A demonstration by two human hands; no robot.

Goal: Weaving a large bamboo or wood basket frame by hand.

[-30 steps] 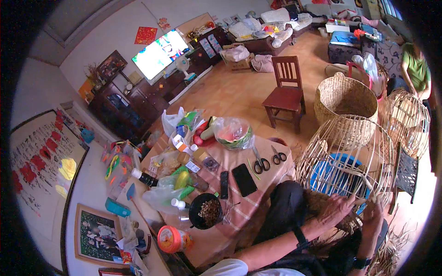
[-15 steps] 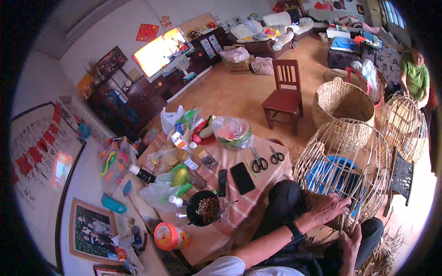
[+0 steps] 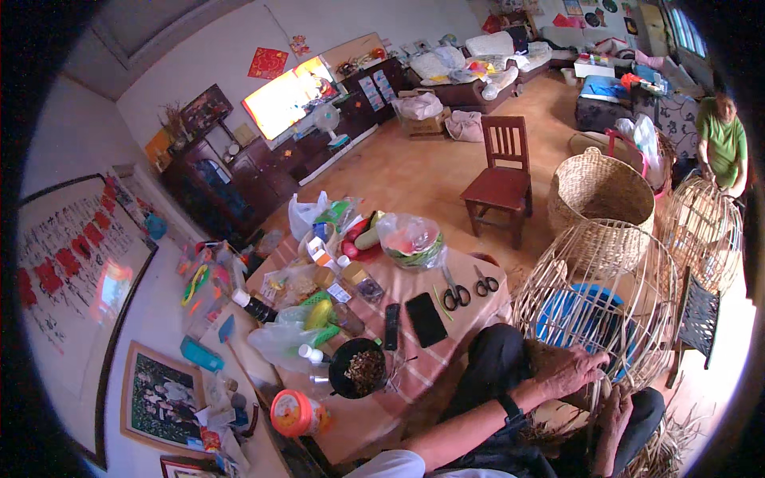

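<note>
Head view. One openwork basket (image 3: 626, 352), placed off the right edge of the table (image 3: 446, 354). Its near side is met by the left hand (image 3: 572, 373), fingers bent; the right hand (image 3: 614, 410) is held just below. Whether either is clamped on a strip cannot be told. Scissors (image 3: 455, 287), two pairs, are laid near the table's far right corner.

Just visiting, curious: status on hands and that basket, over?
Left hand at open-ribbed basket's near side. Right hand just below, grips unclear. Blue tub visible through ribs.
</note>
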